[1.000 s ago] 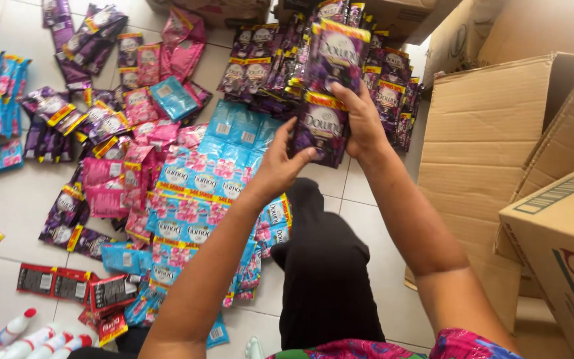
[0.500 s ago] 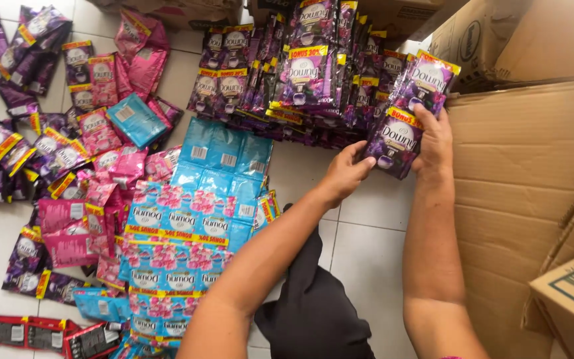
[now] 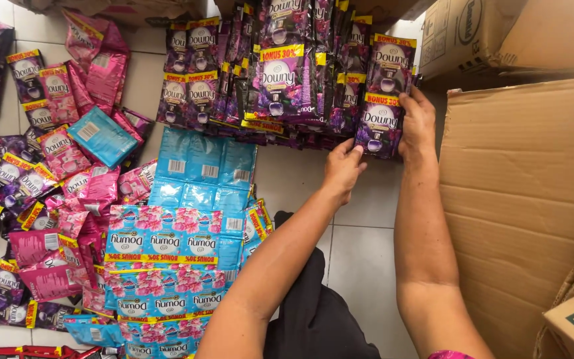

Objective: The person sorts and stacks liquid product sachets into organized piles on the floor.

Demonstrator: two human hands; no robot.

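My right hand (image 3: 418,123) grips a strip of dark purple sachets (image 3: 381,100) with yellow bands, held upright at the right end of a big heap of purple sachet strips (image 3: 280,73). My left hand (image 3: 344,169) pinches the lower left corner of the same strip. Both forearms reach forward over the white tiled floor (image 3: 366,226).
Light blue sachet strips (image 3: 174,252) lie stacked in front of me at the left. Pink sachets (image 3: 87,193) and more purple ones (image 3: 7,173) are scattered farther left. Flattened and open cardboard boxes (image 3: 526,199) fill the right side. Dark cloth (image 3: 313,312) covers my leg below.
Both hands carried the purple strip to the right, from the middle of the purple heap to its right end. The view swung right, towards the cardboard boxes.
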